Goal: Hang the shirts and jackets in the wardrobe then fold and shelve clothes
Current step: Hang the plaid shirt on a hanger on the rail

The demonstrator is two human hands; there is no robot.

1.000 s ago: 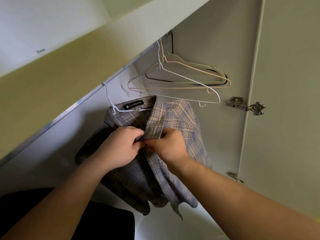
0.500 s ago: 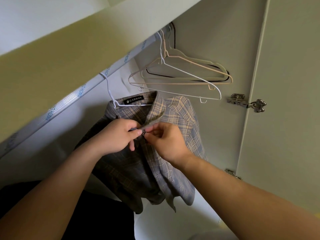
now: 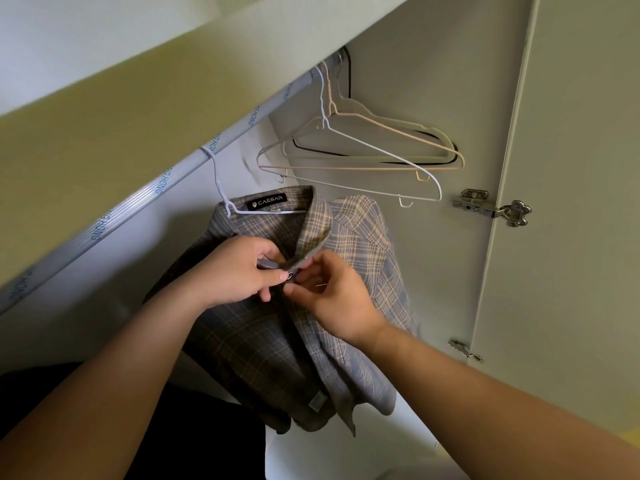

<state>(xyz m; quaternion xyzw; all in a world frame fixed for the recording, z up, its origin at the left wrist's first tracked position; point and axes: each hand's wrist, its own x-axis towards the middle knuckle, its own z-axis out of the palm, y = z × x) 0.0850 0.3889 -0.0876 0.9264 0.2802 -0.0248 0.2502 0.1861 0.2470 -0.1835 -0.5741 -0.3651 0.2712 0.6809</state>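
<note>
Fingers [image 3: 273, 277] of left hand [image 3: 235, 271] and right hand [image 3: 334, 303] curled, pinching collar [image 3: 313, 249] of plaid shirt [image 3: 363, 237], both reaching upward

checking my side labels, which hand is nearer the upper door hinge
Right. The right hand pinches the plaid shirt at the collar, below and left of the upper hinge; the left hand grips it farther left.

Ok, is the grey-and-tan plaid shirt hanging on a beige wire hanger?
No, the grey-and-tan plaid shirt hangs on a white wire hanger hooked over the silver rail.
</note>
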